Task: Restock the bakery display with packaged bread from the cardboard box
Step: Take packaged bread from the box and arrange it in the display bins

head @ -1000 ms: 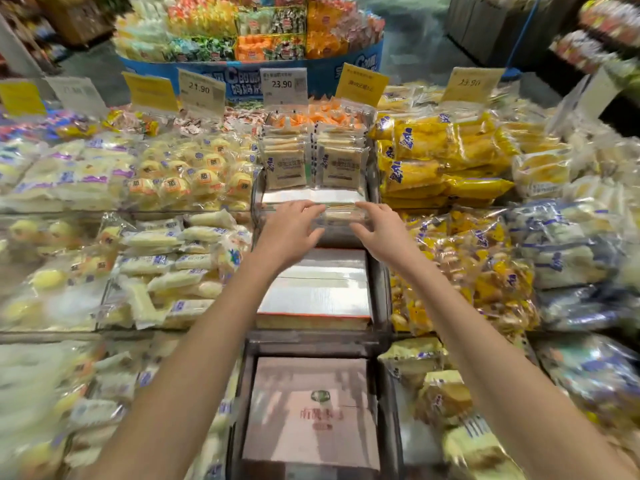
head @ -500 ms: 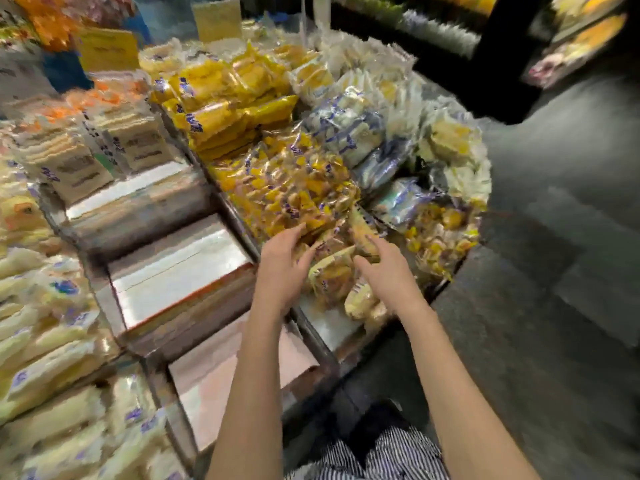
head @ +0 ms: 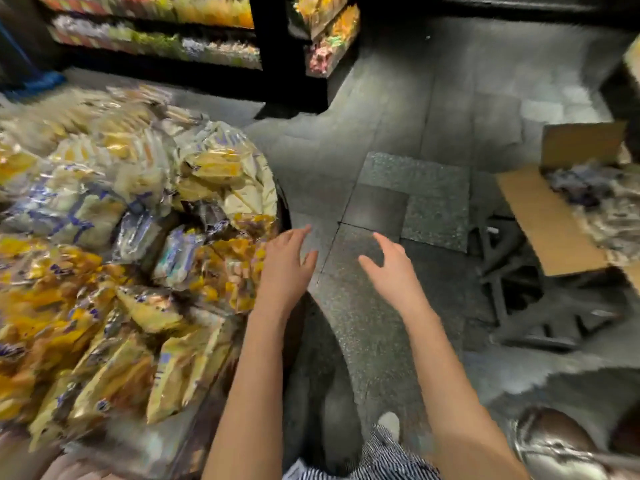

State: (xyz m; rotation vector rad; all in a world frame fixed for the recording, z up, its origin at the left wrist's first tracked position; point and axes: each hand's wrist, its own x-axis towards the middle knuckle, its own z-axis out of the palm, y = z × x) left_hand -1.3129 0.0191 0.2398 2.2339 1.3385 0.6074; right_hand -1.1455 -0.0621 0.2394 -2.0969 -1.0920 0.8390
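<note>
your left hand (head: 287,261): empty, fingers spread and relaxed, at the outer edge of the display (head: 162,459), just beside the outermost bags.
your right hand (head: 388,268): empty too, fingers loosely spread, held over the grey floor (head: 381,140).
bread bags (head: 114,209): piled thick on the display to your left, blurred.
cardboard box (head: 547,216): to your right, flaps open, wrapped packs inside, well apart from both hands.
under the box: a dark frame (head: 519,289).
</note>
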